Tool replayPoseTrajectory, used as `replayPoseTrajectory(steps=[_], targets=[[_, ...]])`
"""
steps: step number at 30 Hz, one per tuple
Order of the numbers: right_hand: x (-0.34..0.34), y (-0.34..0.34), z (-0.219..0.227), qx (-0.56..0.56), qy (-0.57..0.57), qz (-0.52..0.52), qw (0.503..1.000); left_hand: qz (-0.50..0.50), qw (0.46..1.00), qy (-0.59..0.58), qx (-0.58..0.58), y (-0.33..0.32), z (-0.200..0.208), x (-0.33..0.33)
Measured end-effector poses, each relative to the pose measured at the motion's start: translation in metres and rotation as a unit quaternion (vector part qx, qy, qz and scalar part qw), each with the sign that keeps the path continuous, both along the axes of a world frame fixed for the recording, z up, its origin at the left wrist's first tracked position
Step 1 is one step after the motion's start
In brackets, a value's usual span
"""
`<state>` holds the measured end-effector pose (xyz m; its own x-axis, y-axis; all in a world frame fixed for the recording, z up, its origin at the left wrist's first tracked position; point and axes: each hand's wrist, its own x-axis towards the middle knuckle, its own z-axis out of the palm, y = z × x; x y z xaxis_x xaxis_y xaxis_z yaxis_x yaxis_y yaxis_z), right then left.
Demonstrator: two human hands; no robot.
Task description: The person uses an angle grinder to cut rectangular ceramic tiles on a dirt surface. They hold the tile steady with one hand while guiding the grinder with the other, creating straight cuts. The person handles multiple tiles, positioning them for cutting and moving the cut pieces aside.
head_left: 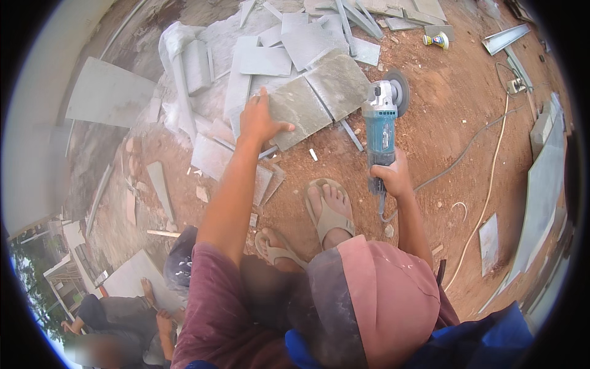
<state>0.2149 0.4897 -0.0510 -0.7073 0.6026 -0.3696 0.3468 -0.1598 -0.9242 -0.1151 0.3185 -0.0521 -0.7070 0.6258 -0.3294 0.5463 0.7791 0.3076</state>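
Observation:
My right hand is wrapped round the rear handle of a teal angle grinder, held up to the right of the stone. Its grey disc points away from me, apart from the slab. My left hand rests at the left side of a grey stone slab, thumb and index finger spread apart. A dark straight line crosses the stone, with another grey section to its right. Whether this is a full cut or a groove, I cannot tell. The other left fingers are partly hidden.
Loose grey tiles and offcuts are piled beyond the slab. A cord trails over the reddish dirt toward a socket box at right. Another person sits at lower left beside a pale slab. My sandalled feet stand close below.

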Motion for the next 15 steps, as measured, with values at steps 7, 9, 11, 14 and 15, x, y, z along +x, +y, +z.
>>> replayPoseTrajectory(steps=[7, 9, 11, 14, 15], targets=[[0.0, -0.007, -0.003, 0.016, 0.012, 0.013, 1.0, 0.003, 1.0, -0.004, -0.003, 0.003, 0.031, -0.001], [-0.005, -0.007, 0.001, 0.009, 0.005, 0.033, 0.999, 0.013, 0.996, -0.088, 0.033, -0.009, 0.042, -0.012], [-0.014, -0.008, 0.002, -0.003, 0.02, 0.045, 0.999, -0.015, 0.985, -0.148, 0.092, -0.034, 0.046, -0.015], [-0.024, -0.002, -0.002, -0.007, 0.021, 0.084, 0.996, -0.01, 0.982, -0.149, 0.118, -0.078, 0.067, -0.01], [-0.025, -0.001, -0.003, -0.008, 0.018, 0.098, 0.995, -0.003, 0.984, -0.136, 0.111, -0.094, 0.078, -0.007]])
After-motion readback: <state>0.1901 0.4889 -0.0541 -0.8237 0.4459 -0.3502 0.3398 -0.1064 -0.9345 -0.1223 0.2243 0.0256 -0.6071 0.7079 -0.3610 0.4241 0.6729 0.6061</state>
